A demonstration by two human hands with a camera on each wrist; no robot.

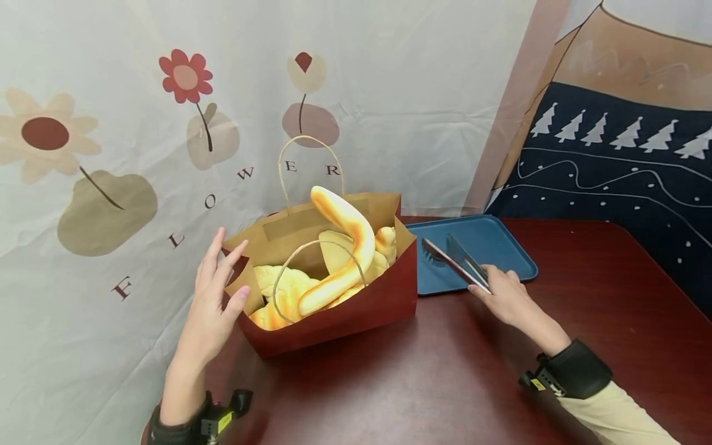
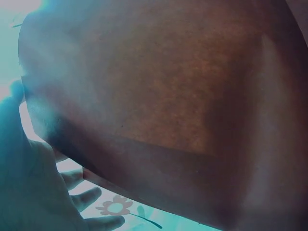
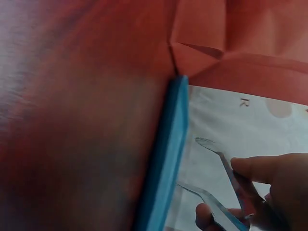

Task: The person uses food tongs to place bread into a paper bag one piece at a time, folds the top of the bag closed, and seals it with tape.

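Observation:
A red paper bag (image 1: 339, 327) with a tan inside stands on the table, filled with several bread pieces. A long curved golden loaf (image 1: 356, 228) sticks up out of its mouth. My left hand (image 1: 208, 303) is at the bag's left end with fingers spread; in the left wrist view the same hand (image 2: 38, 187) lies beside the bag's wall (image 2: 159, 96). My right hand (image 1: 506, 296) grips metal tongs (image 1: 453, 262) over the blue tray (image 1: 506, 247). The tongs' arms stand apart, with nothing seen between them. In the right wrist view thumb and fingers hold the tongs (image 3: 231, 180).
The dark red table (image 1: 461, 371) extends in front of the bag and to the right. Behind it hangs a pale curtain (image 1: 411, 93) with flower prints, and a dark cloth (image 1: 612, 179) with white trees is at the right. Two cord handles (image 1: 280, 167) rise from the bag.

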